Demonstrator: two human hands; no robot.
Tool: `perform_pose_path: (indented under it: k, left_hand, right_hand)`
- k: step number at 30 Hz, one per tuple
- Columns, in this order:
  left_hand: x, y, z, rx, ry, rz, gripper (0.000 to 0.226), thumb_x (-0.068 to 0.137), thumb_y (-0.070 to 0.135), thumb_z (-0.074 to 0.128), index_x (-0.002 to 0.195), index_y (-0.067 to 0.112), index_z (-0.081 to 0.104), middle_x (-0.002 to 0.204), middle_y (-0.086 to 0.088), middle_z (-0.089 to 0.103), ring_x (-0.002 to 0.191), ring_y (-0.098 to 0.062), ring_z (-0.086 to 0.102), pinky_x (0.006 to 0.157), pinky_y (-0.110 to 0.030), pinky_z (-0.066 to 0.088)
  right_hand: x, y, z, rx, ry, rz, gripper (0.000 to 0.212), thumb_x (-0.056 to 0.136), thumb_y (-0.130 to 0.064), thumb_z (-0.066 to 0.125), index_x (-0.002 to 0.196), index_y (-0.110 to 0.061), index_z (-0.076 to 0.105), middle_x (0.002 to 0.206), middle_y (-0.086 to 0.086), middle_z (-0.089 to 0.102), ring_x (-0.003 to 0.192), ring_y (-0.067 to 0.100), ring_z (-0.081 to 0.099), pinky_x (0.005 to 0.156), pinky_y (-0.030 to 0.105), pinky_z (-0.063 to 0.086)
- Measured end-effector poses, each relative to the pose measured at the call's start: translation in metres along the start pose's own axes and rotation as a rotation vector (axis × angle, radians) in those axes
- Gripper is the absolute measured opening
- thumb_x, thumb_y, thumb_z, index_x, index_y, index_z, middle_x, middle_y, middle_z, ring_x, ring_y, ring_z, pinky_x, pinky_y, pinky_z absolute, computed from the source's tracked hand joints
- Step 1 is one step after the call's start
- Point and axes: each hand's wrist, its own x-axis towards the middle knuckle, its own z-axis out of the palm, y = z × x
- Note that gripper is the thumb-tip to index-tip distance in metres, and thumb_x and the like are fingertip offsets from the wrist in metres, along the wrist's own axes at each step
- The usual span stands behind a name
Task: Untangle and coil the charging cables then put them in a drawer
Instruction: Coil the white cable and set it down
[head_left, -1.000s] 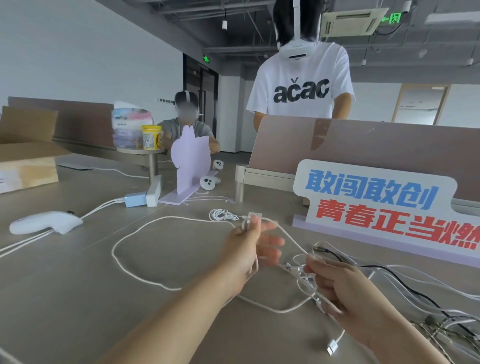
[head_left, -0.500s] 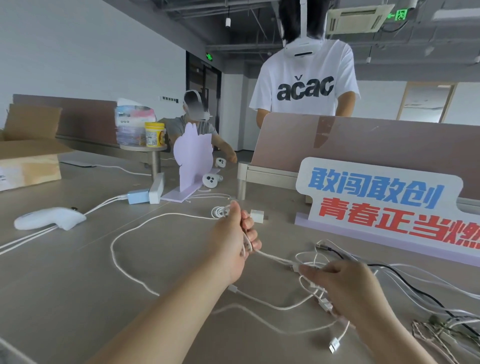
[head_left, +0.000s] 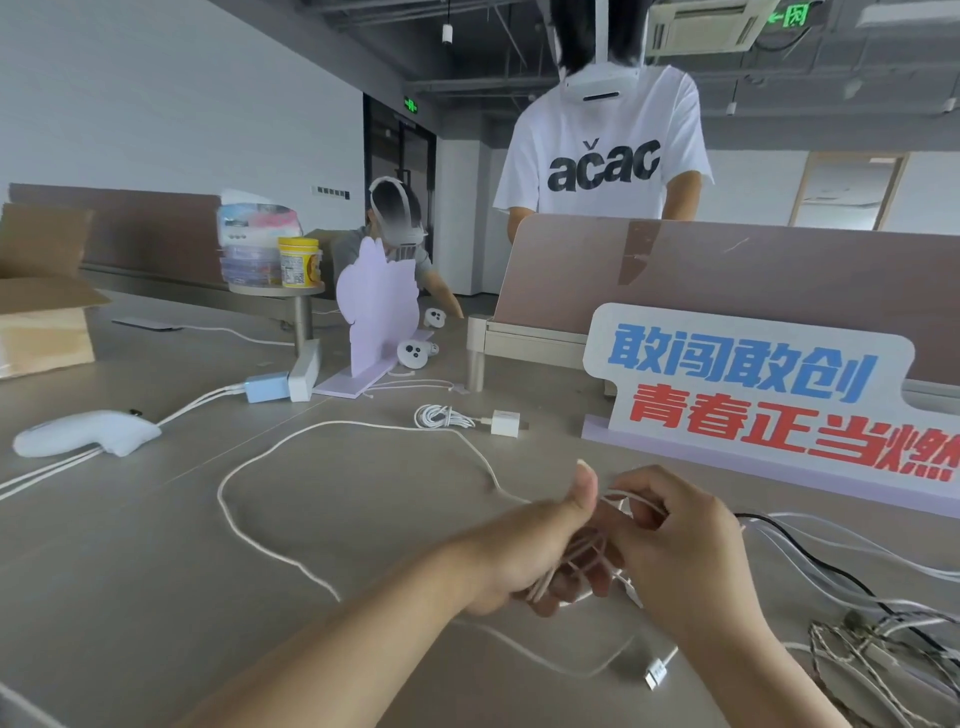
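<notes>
At far left on the table (head_left: 130, 597), a box (head_left: 47, 332) stands with one flap open; its contents are not visible. Behind it, a round stand (head_left: 280, 288) carries stacked clear tubs (head_left: 249, 260) holding coloured items too blurred to identify, with a yellow jar (head_left: 298, 262) beside them.

Near centre, the left hand (head_left: 540, 556) has its thumb raised and its fingers curled round several loops of the white cable (head_left: 219, 491). The right hand (head_left: 680, 545) touches the left, its fingers curled and pinching the same loops. The rest of this cable lies in a wide loop on the table to the left. A plug (head_left: 655, 674) lies just below the right wrist. A coiled cable (head_left: 441, 415) with charger (head_left: 505, 422) lies farther back. A tangle (head_left: 883, 639) of cables lies at right.
</notes>
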Motion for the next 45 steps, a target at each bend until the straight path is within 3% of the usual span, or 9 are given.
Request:
perform_pose_path:
  k: [4,8,14,19,24,32,36,39,45]
  left_hand:
    - [-0.005,-0.002,-0.004,0.134,-0.163,0.107,0.028,0.1,0.033,0.045,0.078,0.025,0.06,0.059,0.01,0.06,0.047,-0.005,0.042,0.045,-0.017,0.035]
    - [-0.001,-0.004,-0.008,-0.007,-0.002,0.137,0.034,0.1,0.034,0.04,0.088,0.017,0.066,0.07,0.0,0.07,0.056,-0.013,0.062,0.057,-0.026,0.048]
    - [0.004,0.016,-0.037,-0.812,0.506,0.267,0.047,0.101,0.039,0.03,0.095,0.004,0.06,0.082,-0.013,0.074,0.072,-0.023,0.072,0.066,-0.039,0.06]
    - [-0.003,0.021,-0.046,-1.126,0.503,0.306,0.043,0.099,0.043,0.035,0.081,0.01,0.056,0.061,-0.004,0.064,0.055,-0.017,0.066,0.055,-0.035,0.059]
    - [0.009,0.009,-0.045,-0.871,0.6,0.125,0.044,0.101,0.045,0.034,0.071,0.016,0.048,0.051,0.003,0.045,0.037,-0.011,0.039,0.043,-0.021,0.04]
    - [0.006,-0.002,-0.021,0.084,0.441,0.024,0.055,0.096,0.057,0.03,0.077,0.015,0.059,0.063,0.003,0.052,0.044,-0.012,0.041,0.049,-0.022,0.038]
    - [-0.004,0.004,-0.008,0.095,0.046,-0.092,0.078,0.075,0.079,0.009,0.077,0.021,0.061,0.068,0.002,0.057,0.048,-0.01,0.043,0.045,-0.018,0.038]
    - [-0.008,0.004,-0.006,0.126,-0.154,-0.057,0.057,0.089,0.069,0.029,0.08,0.021,0.059,0.066,0.004,0.052,0.046,-0.004,0.039,0.043,-0.015,0.036]
    - [-0.001,0.0,-0.019,0.005,0.162,0.105,0.042,0.099,0.04,0.04,0.072,0.019,0.064,0.052,0.007,0.052,0.043,-0.009,0.04,0.044,-0.019,0.035]
  right_hand:
    - [0.01,-0.001,-0.008,0.736,-0.094,0.505,0.02,0.072,0.013,0.063,0.079,-0.005,0.06,0.058,0.014,0.054,0.04,0.021,0.04,0.038,0.022,0.036]
    - [0.017,0.002,-0.013,0.94,-0.256,0.661,0.019,0.083,0.005,0.052,0.072,-0.01,0.055,0.048,-0.003,0.042,0.032,0.004,0.024,0.028,0.014,0.018]
    - [0.011,0.002,-0.019,0.836,-0.652,0.697,0.014,0.081,-0.021,0.059,0.08,-0.007,0.059,0.053,-0.004,0.026,0.037,0.004,0.018,0.028,0.014,0.018]
    - [0.012,0.007,-0.015,0.632,-0.464,0.654,0.022,0.083,-0.026,0.065,0.078,-0.005,0.062,0.05,-0.005,0.026,0.04,0.008,0.019,0.033,0.017,0.019]
    - [0.007,0.01,-0.004,0.032,-0.087,0.203,0.023,0.076,-0.032,0.074,0.064,-0.013,0.069,0.041,-0.009,0.053,0.037,0.007,0.045,0.048,0.022,0.035]
    - [-0.002,0.001,0.005,-0.025,-0.047,-0.04,0.014,0.078,-0.018,0.071,0.069,-0.027,0.064,0.063,-0.003,0.066,0.066,0.017,0.062,0.066,0.032,0.049]
    - [0.0,0.0,0.002,0.055,0.01,0.01,0.014,0.071,-0.023,0.078,0.073,-0.021,0.064,0.062,-0.001,0.066,0.058,0.013,0.06,0.057,0.029,0.046]
    - [0.002,-0.003,-0.002,0.316,-0.078,0.11,0.017,0.074,-0.012,0.076,0.076,-0.004,0.061,0.056,0.015,0.062,0.037,0.026,0.053,0.038,0.027,0.041]
    - [0.007,-0.003,-0.005,0.66,-0.299,0.41,0.027,0.084,-0.017,0.064,0.059,-0.008,0.058,0.044,-0.003,0.041,0.037,0.009,0.023,0.036,0.018,0.016]
